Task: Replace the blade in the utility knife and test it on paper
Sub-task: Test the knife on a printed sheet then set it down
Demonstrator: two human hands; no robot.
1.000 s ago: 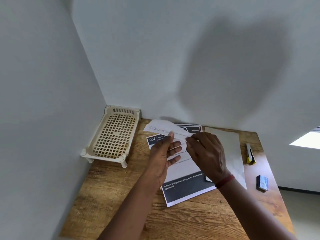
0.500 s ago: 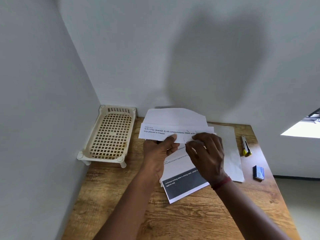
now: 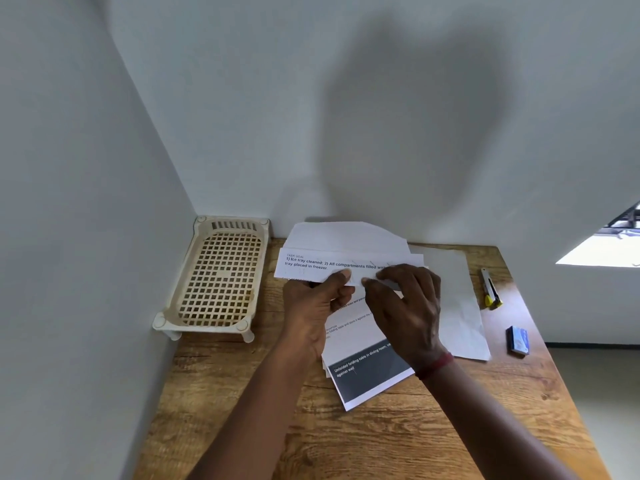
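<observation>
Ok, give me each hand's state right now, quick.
Left hand: closed, pinching the lower edge of the printed paper strip.
Right hand: closed, pinching the same strip beside it.

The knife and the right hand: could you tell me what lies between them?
In the head view, only a blank white sheet on the table lies between the knife and the right hand.

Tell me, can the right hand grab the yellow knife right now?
Probably not at once: the right hand is pinching a strip of paper together with the left hand. The utility knife lies bare on the table to its right, nothing between them, so letting go first should do.
</observation>
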